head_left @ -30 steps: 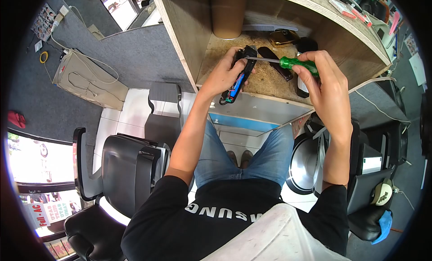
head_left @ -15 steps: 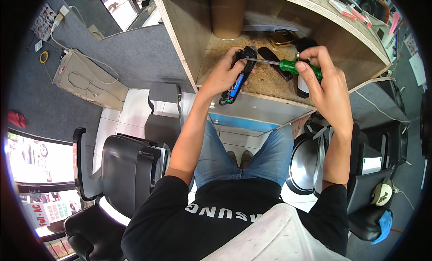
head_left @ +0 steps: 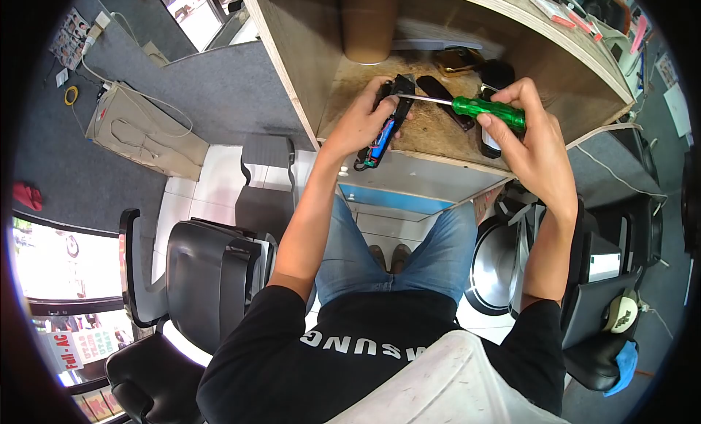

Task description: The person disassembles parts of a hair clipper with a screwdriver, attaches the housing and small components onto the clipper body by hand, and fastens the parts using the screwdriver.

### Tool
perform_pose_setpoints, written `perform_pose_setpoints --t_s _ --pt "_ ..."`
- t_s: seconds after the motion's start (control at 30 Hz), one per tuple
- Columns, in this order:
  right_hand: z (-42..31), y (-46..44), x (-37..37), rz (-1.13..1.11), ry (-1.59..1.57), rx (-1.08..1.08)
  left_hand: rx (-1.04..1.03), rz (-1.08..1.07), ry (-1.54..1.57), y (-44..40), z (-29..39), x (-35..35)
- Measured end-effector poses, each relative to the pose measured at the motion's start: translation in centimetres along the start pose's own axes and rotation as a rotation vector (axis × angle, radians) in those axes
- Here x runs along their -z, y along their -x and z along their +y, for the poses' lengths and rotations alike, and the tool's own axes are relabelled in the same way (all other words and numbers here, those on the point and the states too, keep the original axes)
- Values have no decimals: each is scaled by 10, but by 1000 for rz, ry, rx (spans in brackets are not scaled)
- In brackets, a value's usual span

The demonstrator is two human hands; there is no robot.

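Observation:
My left hand (head_left: 365, 117) is closed around an opened black hair clipper (head_left: 377, 148), holding it tilted over the front of the shelf. A blue battery and some wiring show inside its body. My right hand (head_left: 537, 143) grips the green handle of a screwdriver (head_left: 482, 110). Its metal shaft points left, and the tip meets the upper part of the clipper near my left thumb; exactly what it touches is too small to tell. Behind the screwdriver, a dark elongated cover (head_left: 438, 95) lies on the shelf. A black-and-white object (head_left: 491, 140) is partly hidden by the handle.
The wooden shelf (head_left: 431, 139) also holds a gold-coloured item (head_left: 458, 60), a grey comb (head_left: 438, 45) and a brown cylinder (head_left: 369, 26). Black salon chairs (head_left: 208, 270) stand to the left. A cardboard box (head_left: 146, 132) leans at the far left wall.
My right fingers have shifted on the screwdriver handle, and the hand sits slightly further right and lower. The left hand and clipper have hardly moved.

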State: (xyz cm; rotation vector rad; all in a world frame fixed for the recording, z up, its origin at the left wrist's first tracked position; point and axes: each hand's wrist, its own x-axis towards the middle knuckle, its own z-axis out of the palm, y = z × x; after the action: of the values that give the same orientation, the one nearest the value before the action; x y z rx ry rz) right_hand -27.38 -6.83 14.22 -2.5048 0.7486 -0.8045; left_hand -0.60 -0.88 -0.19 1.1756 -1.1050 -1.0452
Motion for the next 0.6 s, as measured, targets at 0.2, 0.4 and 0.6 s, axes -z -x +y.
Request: perform_pose_setpoints --t_s 0.2,0.4,0.6 --pt "-3 1 -6 67 6 9 4 8 7 2 3 -2" --pt "1 0 -2 6 68 -42 8 -1 2 2 5 -2" --pt "-6 2 -7 82 16 27 11 3 1 2 5 -1"
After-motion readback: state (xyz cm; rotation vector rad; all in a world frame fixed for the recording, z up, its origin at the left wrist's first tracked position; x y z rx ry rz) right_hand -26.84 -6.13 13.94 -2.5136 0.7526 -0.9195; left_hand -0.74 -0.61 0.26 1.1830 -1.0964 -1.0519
